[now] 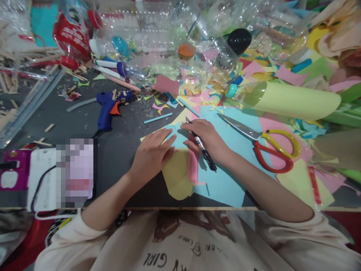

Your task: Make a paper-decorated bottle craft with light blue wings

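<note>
A small light-blue paper piece (180, 141) is held down near the front edge of the dark table (121, 195), between the person's 2 hands. By the left hand (152, 151), laid palm down with its fingers spread and not closed, the left side of the piece is pressed. By the right hand (207, 138), 1 black pen (203, 149) is gripped at a slant, while its fingertips are brought to the other side of the piece. Beneath, a yellow paper (177, 177) and a pink strip (193, 169) are overlapped, with a large light-blue sheet (222, 184) spread under the right forearm. On that sheet and a pink one, scissors (261, 136) (1 handle loop yellow, 1 red) are laid with the blades together. To the left, a blue hot glue gun (105, 113) is set down above a partly pixelated phone (80, 165). Farther back, clear plastic bottles (129, 22) are heaped among paper scraps (254, 69), and 1 bottle (248, 94) is seen beside them with yellow paper around it.
</note>
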Action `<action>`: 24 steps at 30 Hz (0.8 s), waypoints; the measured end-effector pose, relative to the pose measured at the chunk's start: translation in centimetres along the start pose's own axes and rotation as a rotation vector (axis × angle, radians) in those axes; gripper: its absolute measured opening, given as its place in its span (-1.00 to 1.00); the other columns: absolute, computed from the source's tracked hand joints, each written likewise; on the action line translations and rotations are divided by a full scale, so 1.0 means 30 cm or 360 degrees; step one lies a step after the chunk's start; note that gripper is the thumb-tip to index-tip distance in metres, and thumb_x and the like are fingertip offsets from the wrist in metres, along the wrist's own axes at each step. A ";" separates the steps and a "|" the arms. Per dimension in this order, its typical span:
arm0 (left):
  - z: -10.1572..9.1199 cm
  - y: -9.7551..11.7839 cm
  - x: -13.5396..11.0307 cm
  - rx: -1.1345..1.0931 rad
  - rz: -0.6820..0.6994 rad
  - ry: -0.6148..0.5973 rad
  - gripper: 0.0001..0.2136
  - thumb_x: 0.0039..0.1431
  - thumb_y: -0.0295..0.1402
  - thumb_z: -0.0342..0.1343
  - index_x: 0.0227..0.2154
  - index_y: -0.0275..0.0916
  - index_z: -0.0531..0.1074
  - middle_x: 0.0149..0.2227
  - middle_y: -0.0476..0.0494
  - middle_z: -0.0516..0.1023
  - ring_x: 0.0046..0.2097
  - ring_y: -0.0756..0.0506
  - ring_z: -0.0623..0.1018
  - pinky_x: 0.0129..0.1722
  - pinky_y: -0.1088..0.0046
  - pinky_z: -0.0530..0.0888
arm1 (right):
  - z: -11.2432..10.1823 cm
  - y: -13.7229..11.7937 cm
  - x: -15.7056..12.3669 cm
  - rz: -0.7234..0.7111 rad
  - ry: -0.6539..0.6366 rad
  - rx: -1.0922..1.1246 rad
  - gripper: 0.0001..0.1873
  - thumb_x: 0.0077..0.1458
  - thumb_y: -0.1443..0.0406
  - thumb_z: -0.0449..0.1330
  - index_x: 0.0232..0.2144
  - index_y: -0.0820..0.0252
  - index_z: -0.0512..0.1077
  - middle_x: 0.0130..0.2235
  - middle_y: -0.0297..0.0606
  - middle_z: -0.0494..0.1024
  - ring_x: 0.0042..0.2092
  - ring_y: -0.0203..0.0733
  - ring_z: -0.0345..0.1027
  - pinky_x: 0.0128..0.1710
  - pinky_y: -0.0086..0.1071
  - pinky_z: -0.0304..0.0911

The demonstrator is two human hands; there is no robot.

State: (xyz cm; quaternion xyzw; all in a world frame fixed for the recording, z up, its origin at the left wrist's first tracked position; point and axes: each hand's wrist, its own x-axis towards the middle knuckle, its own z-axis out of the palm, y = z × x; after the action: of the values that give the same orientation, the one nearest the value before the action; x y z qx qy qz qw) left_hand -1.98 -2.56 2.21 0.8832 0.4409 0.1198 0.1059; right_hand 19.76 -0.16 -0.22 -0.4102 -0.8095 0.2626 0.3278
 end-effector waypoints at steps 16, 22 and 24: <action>-0.008 -0.002 0.002 0.0021 0.0075 0.0060 -0.78 0.32 -0.41 0.00 -0.11 -0.21 0.52 0.02 -0.24 0.60 0.06 -0.24 0.57 -0.01 0.12 0.51 | -0.007 -0.004 -0.006 0.0003 -0.0112 -0.0045 -0.71 0.22 0.22 0.16 -0.01 0.08 0.43 -0.25 -0.22 0.60 -0.08 0.01 0.41 -0.02 -0.13 0.20; -0.011 0.002 0.001 0.0020 0.0101 0.0092 -0.79 0.31 -0.40 0.01 -0.13 -0.22 0.54 0.01 -0.25 0.61 0.03 -0.25 0.58 0.00 0.10 0.51 | -0.005 -0.004 -0.001 0.0004 -0.0105 -0.0051 -0.73 0.21 0.24 0.17 -0.02 0.08 0.43 -0.26 -0.22 0.60 -0.11 0.00 0.41 -0.04 -0.15 0.21; -0.012 0.006 0.000 0.0038 0.0082 0.0079 -0.79 0.32 -0.39 0.01 -0.12 -0.20 0.54 0.02 -0.23 0.60 0.04 -0.24 0.58 0.02 0.11 0.51 | -0.005 -0.003 0.000 -0.0008 -0.0090 -0.0059 -0.73 0.21 0.24 0.17 -0.03 0.08 0.42 -0.24 -0.22 0.61 -0.10 0.00 0.41 -0.04 -0.15 0.21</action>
State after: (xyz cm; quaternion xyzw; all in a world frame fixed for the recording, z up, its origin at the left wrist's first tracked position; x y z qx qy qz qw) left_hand -1.96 -2.64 2.60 0.8922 0.4219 0.1390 0.0813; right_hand 19.83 -0.18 -0.06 -0.4066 -0.8242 0.2584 0.2977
